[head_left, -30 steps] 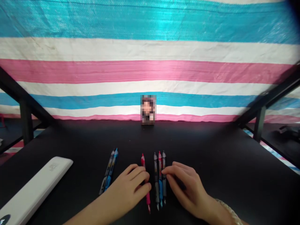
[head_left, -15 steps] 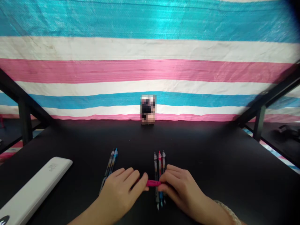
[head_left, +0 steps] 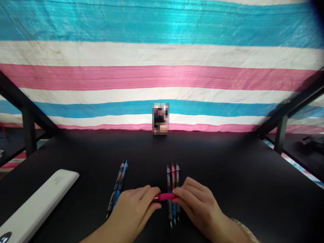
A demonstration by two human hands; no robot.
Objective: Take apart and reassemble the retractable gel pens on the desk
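A pink pen part (head_left: 166, 196) lies level between my hands, its ends hidden in my fingers. My left hand (head_left: 138, 209) pinches it at a clear reddish section. The fingers of my right hand (head_left: 199, 202) close on the pink grip's other end. Just beneath, three pens lie side by side on the black table: a grey-gripped pen (head_left: 169, 192), one with a red top and blue grip (head_left: 173, 182), and another clear pen (head_left: 177, 175) partly covered by my right hand. Left of my left hand rest a black pen (head_left: 116, 185) and a blue pen (head_left: 122, 180).
A long white device (head_left: 40, 204), like a power bank, lies at the left on the black table (head_left: 227, 162). At the far edge stands a small pixelated card or picture (head_left: 160, 118). Dark metal frame bars (head_left: 280, 121) flank both sides, with a striped tarp (head_left: 162, 77) behind.
The pink part has turned between my fingers, and more of it shows, with a reddish section now visible at its left end. My left hand has shifted slightly, uncovering more of the left pens.
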